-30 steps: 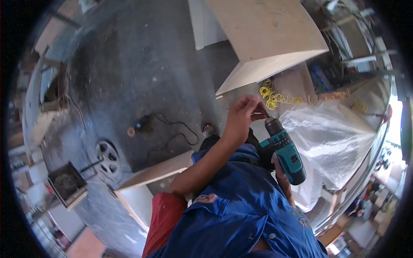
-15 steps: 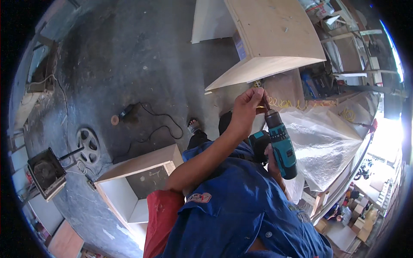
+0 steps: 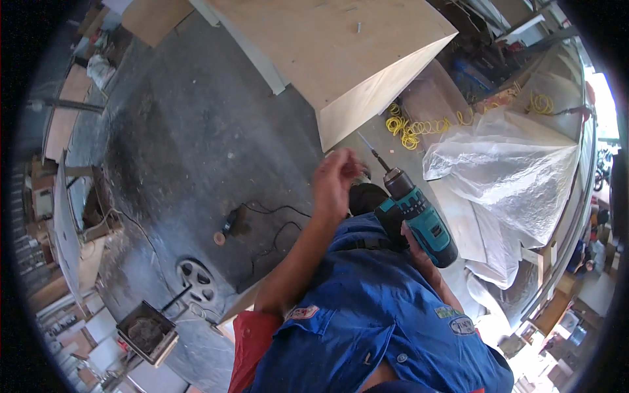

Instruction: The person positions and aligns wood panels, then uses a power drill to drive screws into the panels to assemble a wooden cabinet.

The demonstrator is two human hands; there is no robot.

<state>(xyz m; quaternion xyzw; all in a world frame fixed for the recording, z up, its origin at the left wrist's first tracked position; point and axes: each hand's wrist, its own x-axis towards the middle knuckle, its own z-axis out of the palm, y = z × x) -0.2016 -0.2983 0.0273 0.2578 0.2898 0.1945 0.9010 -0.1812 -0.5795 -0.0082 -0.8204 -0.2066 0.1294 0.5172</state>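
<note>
My right hand (image 3: 421,247) grips a teal and black cordless drill (image 3: 426,223) in front of my body. A dark bit (image 3: 379,158) points up and left from its chuck, with a thin pale metal length, perhaps a screw, at its end. Just left of that tip is my left hand (image 3: 335,177), blurred by motion, its fingers partly bent; whether anything is in them is hidden. Beyond both hands stands a large plywood cabinet (image 3: 341,49), the tip close to its near corner. A few small screws (image 3: 359,27) lie on the cabinet's top panel.
Plastic sheeting (image 3: 511,157) drapes over something on the right, beside a coiled yellow air hose (image 3: 407,134). On the floor to the left lie a corded grinder (image 3: 229,223) and a spoked metal wheel (image 3: 196,278). Part of another wooden box (image 3: 229,324) shows behind my left arm.
My left hand has come away from the drill bit's end and moved left, uncovering the pale tip. The drill stays in my right hand. The view has turned, shifting the cabinet left.
</note>
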